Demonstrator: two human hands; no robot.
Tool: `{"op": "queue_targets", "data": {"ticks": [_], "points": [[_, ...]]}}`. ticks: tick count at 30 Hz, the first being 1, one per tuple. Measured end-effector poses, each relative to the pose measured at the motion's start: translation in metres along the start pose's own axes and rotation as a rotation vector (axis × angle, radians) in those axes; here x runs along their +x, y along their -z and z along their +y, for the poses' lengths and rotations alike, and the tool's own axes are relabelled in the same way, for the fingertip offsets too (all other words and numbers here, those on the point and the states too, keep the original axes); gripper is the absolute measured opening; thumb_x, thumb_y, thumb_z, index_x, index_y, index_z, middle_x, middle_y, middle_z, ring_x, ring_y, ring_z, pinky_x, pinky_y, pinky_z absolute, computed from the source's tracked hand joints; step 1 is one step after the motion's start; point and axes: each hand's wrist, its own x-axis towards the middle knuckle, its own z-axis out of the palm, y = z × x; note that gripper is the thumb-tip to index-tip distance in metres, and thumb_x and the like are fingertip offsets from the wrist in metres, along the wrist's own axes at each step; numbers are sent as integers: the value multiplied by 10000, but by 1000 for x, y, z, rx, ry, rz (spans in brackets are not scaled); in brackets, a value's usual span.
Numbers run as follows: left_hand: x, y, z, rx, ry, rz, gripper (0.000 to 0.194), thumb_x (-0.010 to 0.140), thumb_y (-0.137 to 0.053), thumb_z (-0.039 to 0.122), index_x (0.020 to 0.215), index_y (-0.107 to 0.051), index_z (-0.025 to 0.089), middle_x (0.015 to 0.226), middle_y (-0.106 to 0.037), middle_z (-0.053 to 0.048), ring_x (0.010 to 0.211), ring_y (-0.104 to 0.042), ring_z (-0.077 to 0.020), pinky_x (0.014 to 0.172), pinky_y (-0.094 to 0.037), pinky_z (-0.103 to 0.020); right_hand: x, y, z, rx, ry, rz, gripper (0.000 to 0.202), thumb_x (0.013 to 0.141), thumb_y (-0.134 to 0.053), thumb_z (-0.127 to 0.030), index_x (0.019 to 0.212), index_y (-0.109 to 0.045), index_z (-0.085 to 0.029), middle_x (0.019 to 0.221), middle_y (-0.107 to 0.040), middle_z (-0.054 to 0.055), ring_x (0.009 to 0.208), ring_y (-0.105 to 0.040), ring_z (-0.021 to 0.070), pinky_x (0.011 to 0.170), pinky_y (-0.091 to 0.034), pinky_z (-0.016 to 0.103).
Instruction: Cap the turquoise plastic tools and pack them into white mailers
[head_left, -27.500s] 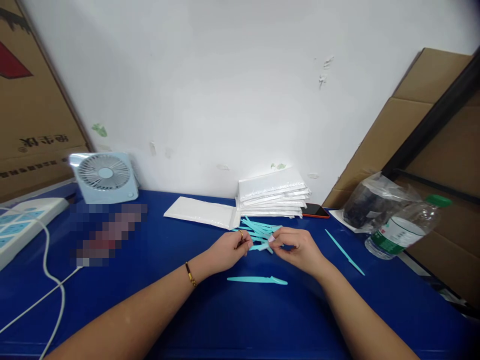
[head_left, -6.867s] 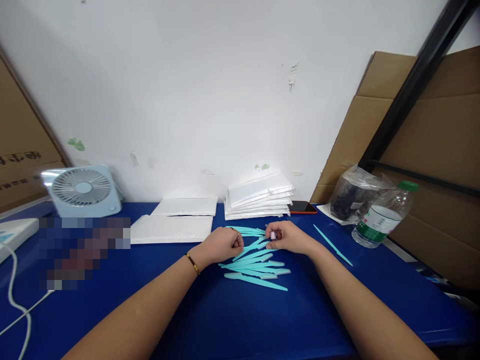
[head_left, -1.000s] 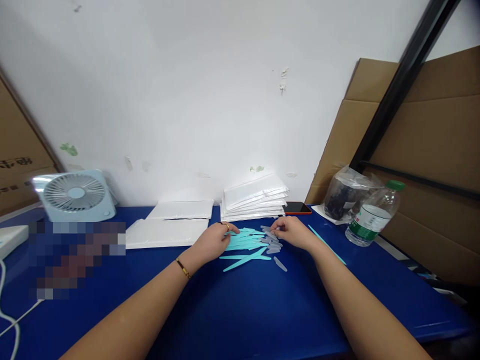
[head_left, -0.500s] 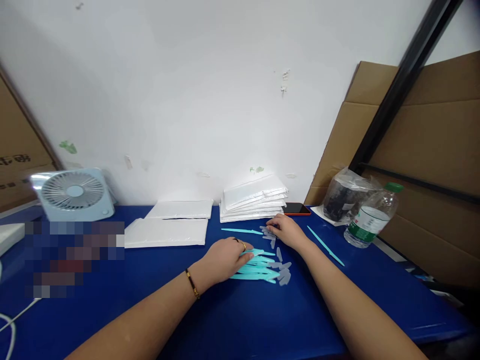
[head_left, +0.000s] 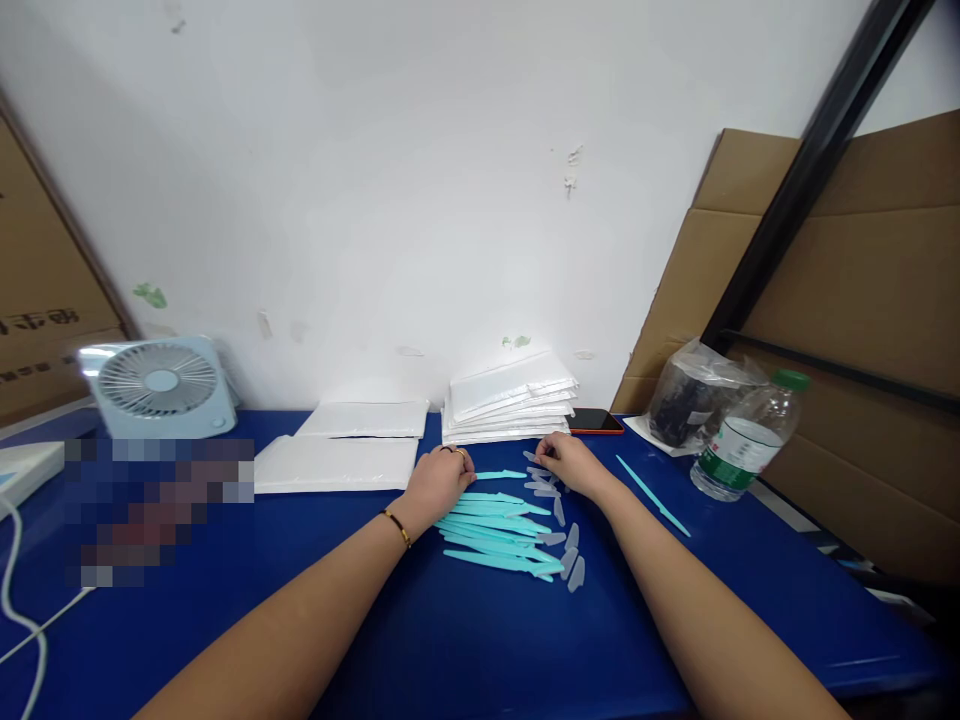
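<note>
My left hand (head_left: 439, 485) is closed on the handle end of a teal eyebrow razor (head_left: 501, 475), whose blade end points right. Just below it, several more teal razors (head_left: 487, 525) lie in a loose pile, roughly side by side. My right hand (head_left: 574, 465) bends over a scatter of small translucent blade caps (head_left: 541, 486), thumb and fingertips pinched together. What sits between those fingertips is too small to make out. More clear caps (head_left: 576, 574) lie by the pile's right end. One separate teal razor (head_left: 652, 495) rests right of my right forearm.
Behind my hands are a stack of white packets (head_left: 510, 400) and a phone (head_left: 596, 421). Flat white packets (head_left: 337, 465) lie to the left, near a small fan (head_left: 159, 385). A water bottle (head_left: 742, 450) and a bagged dark object (head_left: 682, 400) stand right on the blue table (head_left: 480, 650).
My left hand has moved up and left from the razor pile to the single razor above it. The pile is more spread out. My right hand stays over the caps.
</note>
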Motion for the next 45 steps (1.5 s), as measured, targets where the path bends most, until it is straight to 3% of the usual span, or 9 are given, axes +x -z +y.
{"op": "queue_targets", "data": {"ticks": [5, 9, 22, 35, 45], "points": [[-3, 4, -10, -103, -2, 16, 127, 780, -507, 247, 758, -611, 177, 792, -625, -39, 792, -554, -178, 691, -386, -265, -10, 13, -9, 351, -20, -106, 240, 707, -609, -381, 758, -597, -146, 607, -582, 5, 552, -551, 119, 528, -426, 216], [-3, 5, -16, -247, 32, -14, 150, 780, -492, 280, 769, -594, 171, 744, -606, -23, 700, -545, -155, 606, -379, -246, -15, 16, -13, 482, -17, -184, 241, 674, -640, -367, 720, -613, -132, 575, -575, 4, 536, -557, 114, 520, -440, 213], [1, -1, -22, -290, 40, -18, 132, 764, -515, 286, 763, -589, 177, 696, -581, -5, 642, -518, -138, 552, -347, -232, -16, 13, -21, 516, 15, -235, 162, 675, -625, -293, 708, -630, -134, 551, -558, -11, 506, -512, 97, 479, -379, 202], [0, 14, -16, -239, 45, 18, 112, 765, -530, 277, 746, -598, 190, 717, -606, -2, 660, -537, -137, 569, -353, -225, -16, 19, -29, 540, 13, -253, 150, 674, -617, -277, 703, -623, -130, 540, -535, -19, 496, -490, 88, 477, -371, 199], [12, 2, -14, -191, 33, 26, 128, 761, -540, 283, 783, -636, 200, 727, -624, -5, 678, -555, -146, 589, -373, -232, 1, -6, -20, 353, 43, -116, 182, 714, -592, -311, 781, -667, -158, 563, -591, -8, 513, -524, 106, 490, -388, 203]]}}
